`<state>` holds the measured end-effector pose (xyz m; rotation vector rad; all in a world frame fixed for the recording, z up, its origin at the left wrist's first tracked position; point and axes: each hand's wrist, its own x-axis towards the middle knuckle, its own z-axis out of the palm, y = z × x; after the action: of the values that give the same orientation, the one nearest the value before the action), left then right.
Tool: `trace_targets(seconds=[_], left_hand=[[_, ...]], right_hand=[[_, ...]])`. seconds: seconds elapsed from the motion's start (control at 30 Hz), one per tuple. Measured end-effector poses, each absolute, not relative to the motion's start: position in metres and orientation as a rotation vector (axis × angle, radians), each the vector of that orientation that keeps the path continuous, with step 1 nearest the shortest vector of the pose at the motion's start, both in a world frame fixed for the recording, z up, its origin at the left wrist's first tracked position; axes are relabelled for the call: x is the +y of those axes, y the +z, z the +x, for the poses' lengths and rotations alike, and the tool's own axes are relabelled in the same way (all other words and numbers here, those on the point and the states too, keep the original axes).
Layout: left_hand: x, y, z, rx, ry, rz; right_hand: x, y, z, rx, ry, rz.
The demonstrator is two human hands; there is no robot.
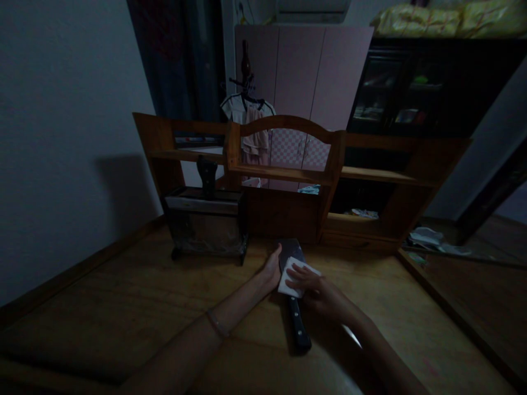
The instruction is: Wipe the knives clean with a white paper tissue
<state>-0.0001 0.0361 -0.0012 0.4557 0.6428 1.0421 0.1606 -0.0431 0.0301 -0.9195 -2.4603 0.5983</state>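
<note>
A cleaver (293, 247) with a wide dark blade lies at the middle of the wooden table, its black riveted handle (298, 323) pointing toward me. My left hand (272, 270) grips the blade along its left side, thumb up near the far end. With the fingers of my right hand (307, 282) I press a folded white cloth (286, 285), perhaps a paper towel, onto the blade near the handle. The cloth and fingers cover part of the blade. The undersides of both hands are hidden.
A knife block (206, 225) with a black-handled knife (207, 174) upright in it stands at the left. Behind is a wooden shelf unit (284, 174) along the table's (123, 329) far edge. A raised rim (453, 321) runs down the right side. The room is dim.
</note>
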Motion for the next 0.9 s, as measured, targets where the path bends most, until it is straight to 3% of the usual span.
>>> trace_targets(seconds=[0.53,0.9], left_hand=[[0.036,0.001,-0.002,0.542,0.947,0.423],[0.039,-0.008,-0.003,0.458,0.944,0.434]], right_hand=[[-0.049,0.041,0.168,-2.294,0.720,-1.037],[-0.055,0.053,0.180,-2.338,0.016,-1.434]])
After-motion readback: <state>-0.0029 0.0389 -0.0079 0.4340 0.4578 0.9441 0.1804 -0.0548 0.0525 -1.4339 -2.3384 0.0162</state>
